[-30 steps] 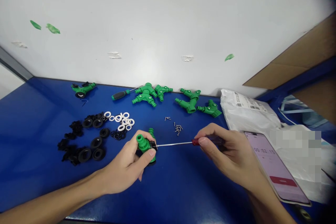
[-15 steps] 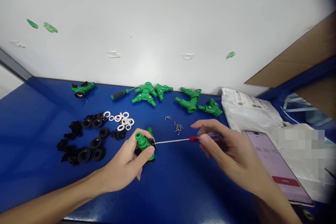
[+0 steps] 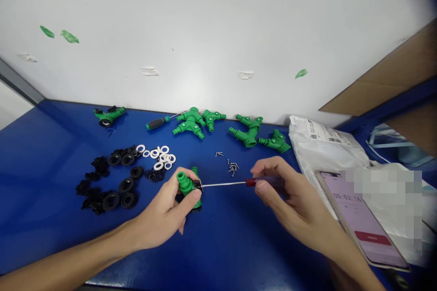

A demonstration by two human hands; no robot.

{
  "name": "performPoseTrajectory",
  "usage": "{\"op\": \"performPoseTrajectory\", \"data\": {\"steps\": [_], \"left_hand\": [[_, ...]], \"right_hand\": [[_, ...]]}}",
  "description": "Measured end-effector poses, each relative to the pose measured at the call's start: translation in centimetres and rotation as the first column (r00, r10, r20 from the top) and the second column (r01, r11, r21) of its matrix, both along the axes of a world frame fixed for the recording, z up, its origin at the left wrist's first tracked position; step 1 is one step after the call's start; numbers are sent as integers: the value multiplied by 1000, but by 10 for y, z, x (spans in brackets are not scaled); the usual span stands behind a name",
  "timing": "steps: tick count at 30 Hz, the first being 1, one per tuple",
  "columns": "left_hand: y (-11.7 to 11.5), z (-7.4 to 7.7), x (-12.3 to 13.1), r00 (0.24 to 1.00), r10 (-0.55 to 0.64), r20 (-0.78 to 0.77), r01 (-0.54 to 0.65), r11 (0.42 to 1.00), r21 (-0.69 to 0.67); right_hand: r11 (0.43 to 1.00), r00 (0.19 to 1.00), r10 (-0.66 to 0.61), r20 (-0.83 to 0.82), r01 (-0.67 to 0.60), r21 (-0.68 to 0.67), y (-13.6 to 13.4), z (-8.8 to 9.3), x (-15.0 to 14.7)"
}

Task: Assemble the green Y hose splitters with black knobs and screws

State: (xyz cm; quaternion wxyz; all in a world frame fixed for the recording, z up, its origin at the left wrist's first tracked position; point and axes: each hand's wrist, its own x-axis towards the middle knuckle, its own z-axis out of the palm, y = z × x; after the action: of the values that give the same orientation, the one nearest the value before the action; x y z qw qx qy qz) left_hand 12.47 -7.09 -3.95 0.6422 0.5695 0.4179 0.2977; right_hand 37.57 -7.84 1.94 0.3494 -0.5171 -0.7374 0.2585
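My left hand (image 3: 170,207) is closed around a green Y-shaped hose connector (image 3: 185,183) with a small black part on its side, under my thumb. My right hand (image 3: 290,195) grips the handle of a screwdriver (image 3: 251,182) with a red collar and a see-through purplish grip. Its thin shaft runs level to the left, and the tip meets the black part on the connector. Whether a screw sits at the tip is too small to tell. Loose screws (image 3: 232,167) lie on the blue table beyond the shaft.
Black rings and fittings (image 3: 111,201) and white washers (image 3: 165,158) lie to the left. Several green connectors (image 3: 189,125) and a second screwdriver (image 3: 157,122) line the white wall. An assembled connector (image 3: 109,116) stands far left. At right are a phone (image 3: 365,218) and white plastic bags (image 3: 324,141).
My right fingers have shifted and closed further around the screwdriver handle. My left hand and the connector keep their place. The phone's timer has advanced by one second.
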Motion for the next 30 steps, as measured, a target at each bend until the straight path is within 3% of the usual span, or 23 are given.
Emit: {"op": "performPoseTrajectory", "data": {"steps": [4, 10, 17, 23, 30], "left_hand": [[1, 3, -1, 1000, 3, 22, -3, 1000, -20], [0, 2, -1, 1000, -5, 9, 6, 1000, -12], [2, 7, 0, 998, -4, 60, 3, 1000, 6], [1, 11, -4, 999, 9, 46, -11, 998, 55], [0, 11, -5, 1000, -6, 21, 5, 998, 58]], "right_hand": [[998, 998, 54, -8, -54, 25, 1, 5, 2], [999, 999, 13, 44, -15, 42, 1, 5, -2], [991, 992, 107, -65, -101, 90, 1, 5, 3], [995, 997, 12, 82, -20, 97, 2, 6, 1], [997, 999, 30, 39, -32, 69, 2, 7, 2]]}}
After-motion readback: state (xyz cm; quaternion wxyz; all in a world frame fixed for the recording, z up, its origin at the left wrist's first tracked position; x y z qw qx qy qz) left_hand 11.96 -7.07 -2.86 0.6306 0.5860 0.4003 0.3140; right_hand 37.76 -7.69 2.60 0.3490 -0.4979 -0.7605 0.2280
